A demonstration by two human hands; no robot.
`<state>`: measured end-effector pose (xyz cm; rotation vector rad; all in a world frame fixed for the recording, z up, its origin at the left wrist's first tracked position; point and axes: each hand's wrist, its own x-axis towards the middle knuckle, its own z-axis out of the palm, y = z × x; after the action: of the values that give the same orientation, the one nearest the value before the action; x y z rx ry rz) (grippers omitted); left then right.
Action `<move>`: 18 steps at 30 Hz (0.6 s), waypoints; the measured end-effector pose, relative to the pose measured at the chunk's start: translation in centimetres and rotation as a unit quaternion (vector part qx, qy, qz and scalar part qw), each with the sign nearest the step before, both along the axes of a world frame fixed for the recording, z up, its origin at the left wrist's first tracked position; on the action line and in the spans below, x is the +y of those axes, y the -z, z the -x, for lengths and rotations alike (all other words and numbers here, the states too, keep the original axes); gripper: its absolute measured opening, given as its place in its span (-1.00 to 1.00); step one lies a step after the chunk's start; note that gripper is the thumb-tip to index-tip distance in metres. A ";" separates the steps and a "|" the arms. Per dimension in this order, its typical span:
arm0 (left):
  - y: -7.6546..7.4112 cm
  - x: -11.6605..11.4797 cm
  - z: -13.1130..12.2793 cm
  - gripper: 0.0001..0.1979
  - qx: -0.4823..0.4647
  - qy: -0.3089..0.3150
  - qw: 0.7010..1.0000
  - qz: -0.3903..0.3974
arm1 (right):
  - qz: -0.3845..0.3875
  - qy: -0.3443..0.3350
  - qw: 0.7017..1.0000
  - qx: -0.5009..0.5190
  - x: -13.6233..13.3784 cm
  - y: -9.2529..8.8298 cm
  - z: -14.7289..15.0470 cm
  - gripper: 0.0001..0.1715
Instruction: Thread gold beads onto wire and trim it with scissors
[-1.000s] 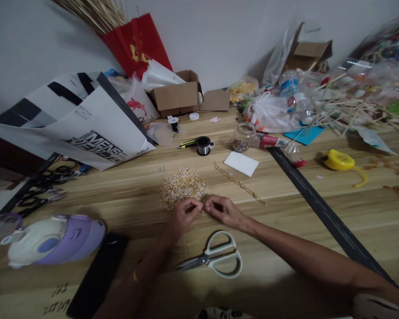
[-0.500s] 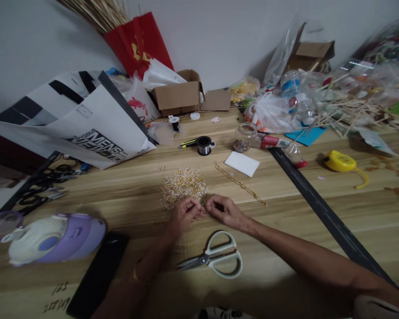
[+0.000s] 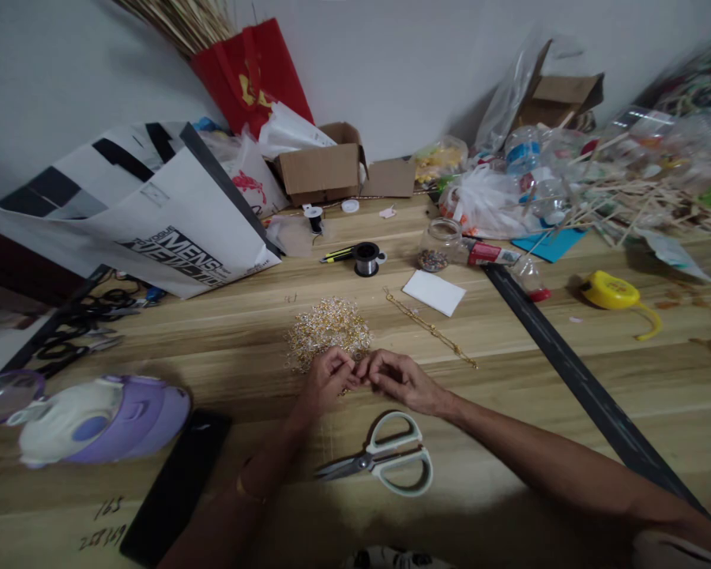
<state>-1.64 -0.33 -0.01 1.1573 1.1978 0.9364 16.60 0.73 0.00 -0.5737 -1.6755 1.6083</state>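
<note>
My left hand (image 3: 327,379) and my right hand (image 3: 404,382) meet fingertip to fingertip in the middle of the table. Both are closed in a pinch, and whatever lies between the fingers is too small and hidden to name. A few tiny gold bits (image 3: 344,392) show just under the left fingers. Right behind the left hand lies a heap of gold and silver beaded wire (image 3: 327,328). Scissors with pale handles (image 3: 401,476) rest slightly open in front of both hands. Behind the right hand, a gold chain (image 3: 430,326) stretches across the wood.
Behind the heap stand a spool of silver wire (image 3: 366,259), a yellow cutter (image 3: 336,254), a jar of beads (image 3: 439,245) and a folded white paper (image 3: 434,292). A purple bottle (image 3: 127,419) and a black phone (image 3: 178,486) lie left. A yellow tape measure (image 3: 610,290) sits right.
The right fingertips have moved slightly left, closing the small gap to the left fingers. The whole view has shifted a little; the table things stay as they were.
</note>
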 end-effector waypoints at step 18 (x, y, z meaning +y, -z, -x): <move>-0.4 0.0 -0.2 -0.67 0.000 -0.039 0.999 -0.008 | 0.061 0.035 0.997 -0.022 0.2 1.0 0.2 -0.62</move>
<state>-1.47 -0.31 0.41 1.1300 1.2443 1.0069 16.42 0.94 -0.96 -0.7257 -1.5784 1.6656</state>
